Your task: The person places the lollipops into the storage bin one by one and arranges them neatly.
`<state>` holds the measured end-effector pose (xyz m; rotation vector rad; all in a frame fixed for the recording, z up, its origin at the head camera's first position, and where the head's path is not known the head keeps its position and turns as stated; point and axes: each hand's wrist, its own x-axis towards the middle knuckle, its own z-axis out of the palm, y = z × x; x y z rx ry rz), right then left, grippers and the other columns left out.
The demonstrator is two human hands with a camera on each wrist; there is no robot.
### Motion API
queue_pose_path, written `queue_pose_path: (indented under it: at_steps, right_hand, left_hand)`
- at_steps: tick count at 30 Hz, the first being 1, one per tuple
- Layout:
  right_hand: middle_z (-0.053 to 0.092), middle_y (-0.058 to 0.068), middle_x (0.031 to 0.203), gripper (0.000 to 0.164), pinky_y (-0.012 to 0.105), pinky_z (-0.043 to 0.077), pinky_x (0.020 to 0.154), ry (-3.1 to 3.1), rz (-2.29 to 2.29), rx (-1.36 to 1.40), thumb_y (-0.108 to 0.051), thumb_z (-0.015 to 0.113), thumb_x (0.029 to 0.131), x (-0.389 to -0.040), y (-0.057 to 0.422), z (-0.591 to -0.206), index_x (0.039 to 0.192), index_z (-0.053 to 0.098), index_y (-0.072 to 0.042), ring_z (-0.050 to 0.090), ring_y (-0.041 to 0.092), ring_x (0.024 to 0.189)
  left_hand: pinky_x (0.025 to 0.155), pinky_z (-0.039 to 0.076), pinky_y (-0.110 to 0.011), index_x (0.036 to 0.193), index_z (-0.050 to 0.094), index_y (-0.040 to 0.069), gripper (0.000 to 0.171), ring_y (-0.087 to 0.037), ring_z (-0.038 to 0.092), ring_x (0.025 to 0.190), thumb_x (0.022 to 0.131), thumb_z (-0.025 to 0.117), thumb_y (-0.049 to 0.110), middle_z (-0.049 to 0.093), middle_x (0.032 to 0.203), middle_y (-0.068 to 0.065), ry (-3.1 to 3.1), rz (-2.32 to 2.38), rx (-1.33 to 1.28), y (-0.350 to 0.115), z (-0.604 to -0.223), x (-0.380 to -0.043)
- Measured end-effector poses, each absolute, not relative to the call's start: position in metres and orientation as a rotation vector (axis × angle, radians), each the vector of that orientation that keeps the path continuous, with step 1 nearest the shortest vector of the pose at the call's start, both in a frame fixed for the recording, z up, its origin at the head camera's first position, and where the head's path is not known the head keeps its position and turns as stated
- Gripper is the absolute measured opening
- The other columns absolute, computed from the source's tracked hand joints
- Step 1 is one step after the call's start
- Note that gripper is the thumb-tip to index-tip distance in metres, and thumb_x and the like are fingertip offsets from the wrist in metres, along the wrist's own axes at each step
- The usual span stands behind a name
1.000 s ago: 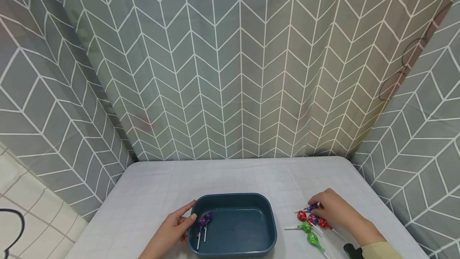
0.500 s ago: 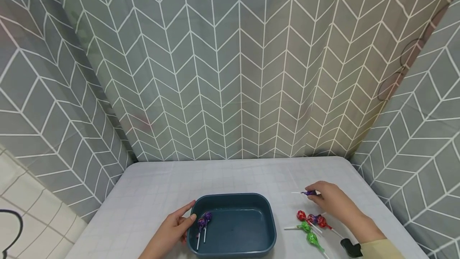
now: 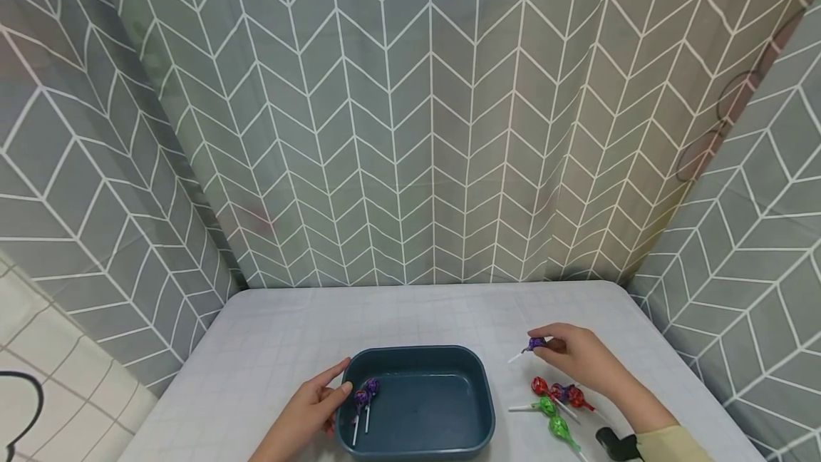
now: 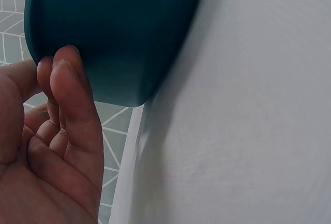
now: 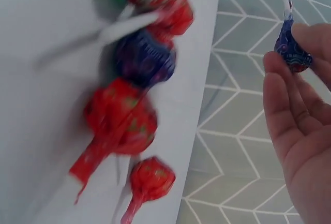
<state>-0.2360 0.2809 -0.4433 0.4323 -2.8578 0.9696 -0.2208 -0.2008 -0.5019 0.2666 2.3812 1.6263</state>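
My right hand pinches a purple-wrapped lollipop by its candy head, above the right part of the table. Its white stick points down and left in the head view. In the right wrist view, the thumb and fingertips press the purple lollipop from both sides. My left hand grips the left wall of a dark blue plastic tub, thumb over the rim and fingers outside. The left wrist view shows the fingers against the tub's outer wall. Purple lollipops lie inside the tub at its left.
On the table right of the tub lies a loose pile of lollipops, with red ones, green ones and a purple one. A black object shows at my right wrist. Patterned curtains surround the white-covered table.
My right hand has lifted the purple lollipop off the pile, away from the other lollipops, then carried it left toward the tub. My left hand has stayed on the tub.
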Motion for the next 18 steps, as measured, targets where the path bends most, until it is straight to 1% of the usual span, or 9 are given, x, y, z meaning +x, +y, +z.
queue_pose_path:
  at_steps: [3,6,9,12,16,18]
  right_hand:
    - [0.069,0.001,0.108,0.025,0.031,0.057,0.077,-2.844,1.076,0.465,-0.022,0.073,0.091,-0.236,0.278,-0.44,0.116,0.071,-0.015,0.068,0.014,0.09]
    - [0.069,0.001,0.108,0.026,0.03,0.057,0.076,-2.844,1.159,0.481,-0.023,0.072,0.092,-0.236,0.274,-0.437,0.116,0.07,-0.014,0.068,0.015,0.089]
    - [0.069,0.001,0.107,0.026,0.028,0.056,0.076,-2.851,1.183,0.456,-0.023,0.072,0.092,-0.236,0.269,-0.434,0.117,0.07,-0.014,0.067,0.014,0.089]
    - [0.069,0.0,0.105,0.026,0.026,0.055,0.074,-2.85,1.194,0.463,-0.027,0.071,0.093,-0.238,0.264,-0.431,0.116,0.07,-0.014,0.066,0.014,0.089]
    - [0.068,0.0,0.107,0.025,0.027,0.056,0.077,-2.833,1.236,0.504,-0.028,0.071,0.093,-0.241,0.26,-0.431,0.115,0.07,-0.015,0.066,0.016,0.092]
    - [0.068,0.001,0.109,0.027,0.028,0.055,0.078,-2.824,1.259,0.521,-0.027,0.07,0.094,-0.242,0.258,-0.431,0.117,0.069,-0.014,0.066,0.018,0.094]
  left_hand:
    - [0.052,0.054,-0.033,0.151,0.039,0.005,0.064,-0.019,0.057,0.051,0.1,0.058,0.038,0.055,0.06,-0.003,2.38,1.626,0.267,-0.201,-0.502,-0.221]
    - [0.052,0.054,-0.033,0.151,0.039,0.005,0.064,-0.019,0.057,0.051,0.1,0.058,0.038,0.055,0.06,-0.003,2.377,1.631,0.267,-0.201,-0.502,-0.221]
    - [0.052,0.053,-0.033,0.151,0.039,0.005,0.063,-0.019,0.057,0.051,0.1,0.058,0.038,0.055,0.06,-0.003,2.375,1.632,0.267,-0.201,-0.501,-0.22]
    - [0.052,0.053,-0.033,0.151,0.039,0.005,0.063,-0.019,0.057,0.052,0.1,0.058,0.038,0.055,0.06,-0.003,2.374,1.631,0.269,-0.201,-0.501,-0.22]
    - [0.052,0.053,-0.033,0.151,0.039,0.005,0.063,-0.02,0.057,0.052,0.101,0.058,0.038,0.055,0.06,-0.003,2.378,1.628,0.279,-0.201,-0.502,-0.22]
    - [0.052,0.053,-0.033,0.151,0.039,0.005,0.064,-0.02,0.057,0.052,0.1,0.058,0.038,0.055,0.06,-0.003,2.375,1.628,0.281,-0.201,-0.503,-0.221]
